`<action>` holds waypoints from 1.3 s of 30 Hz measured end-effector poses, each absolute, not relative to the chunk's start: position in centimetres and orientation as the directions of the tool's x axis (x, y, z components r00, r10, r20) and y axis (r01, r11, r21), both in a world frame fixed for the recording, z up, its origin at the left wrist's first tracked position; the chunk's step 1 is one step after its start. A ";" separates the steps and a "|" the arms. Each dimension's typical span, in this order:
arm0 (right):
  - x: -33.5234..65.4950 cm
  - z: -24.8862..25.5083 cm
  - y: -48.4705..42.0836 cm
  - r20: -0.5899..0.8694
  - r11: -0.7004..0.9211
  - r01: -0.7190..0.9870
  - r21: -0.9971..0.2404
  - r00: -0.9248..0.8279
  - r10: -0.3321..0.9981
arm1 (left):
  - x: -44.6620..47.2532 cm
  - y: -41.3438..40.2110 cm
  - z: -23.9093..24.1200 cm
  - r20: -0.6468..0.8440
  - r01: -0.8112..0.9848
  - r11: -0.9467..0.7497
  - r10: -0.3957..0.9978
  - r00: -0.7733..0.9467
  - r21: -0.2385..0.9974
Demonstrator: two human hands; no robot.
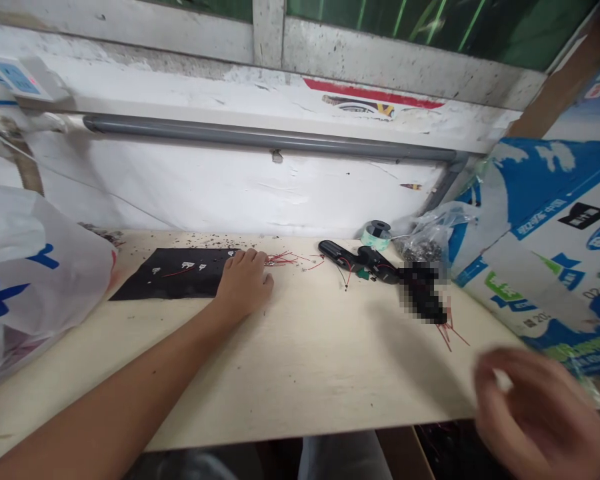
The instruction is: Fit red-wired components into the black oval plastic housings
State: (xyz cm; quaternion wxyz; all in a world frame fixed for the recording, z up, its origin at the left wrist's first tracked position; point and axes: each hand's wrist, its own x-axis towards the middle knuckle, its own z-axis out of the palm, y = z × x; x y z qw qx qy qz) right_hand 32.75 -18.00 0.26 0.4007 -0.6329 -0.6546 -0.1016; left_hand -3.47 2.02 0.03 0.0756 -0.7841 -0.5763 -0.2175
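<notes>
Here we are at a pale wooden surface (300,360), and the left hand (244,285) is right in the middle of the action, lying palm down with its fingers (254,259) slightly curled and spread a little. Those fingers hold nothing you can see, and the tips sit just beside a tangle of thin red wires (280,259). The heel of that hand overlaps the right end of a black sheet (165,275), with small white pieces (187,265) and a red wire lying on it. Dark specks scatter along the back of the surface!

Over at lower right, the right hand (540,413) is a blur, fingers curled inward. Whether they're pinching anything, I cannot tell.

Further right sit two black plastic casings (377,263) with wires trailing, then a pixelated dark object (423,292) with more red wires (447,330) below it. Behind them, a tape roll (375,235) and a clear bag of dark small parts (420,248). A white plastic bag (30,280) bulges at far left, a blue-and-white carton (545,240) leans at right, and a grey pipe (270,137) runs along the wall.
</notes>
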 end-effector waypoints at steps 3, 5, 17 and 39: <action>29.6 3.0 -9.2 0.639 0.383 0.904 -0.190 -0.182 0.747 | -3.3 1.8 0.1 0.460 0.931 -0.335 0.856 0.236 0.145; 27.8 4.4 -4.0 0.491 0.364 0.932 0.010 -0.321 0.810 | -3.2 1.6 0.0 0.484 0.923 -0.354 0.840 0.245 0.148; 26.2 1.5 1.4 0.436 0.120 0.990 0.075 -0.141 0.889 | -2.0 0.4 0.2 0.556 0.759 -0.566 0.762 0.332 0.322; 21.0 -0.1 -1.4 0.844 0.854 0.520 -0.025 -0.446 0.297 | -0.6 -0.3 0.4 0.582 0.252 -0.634 0.772 0.255 0.731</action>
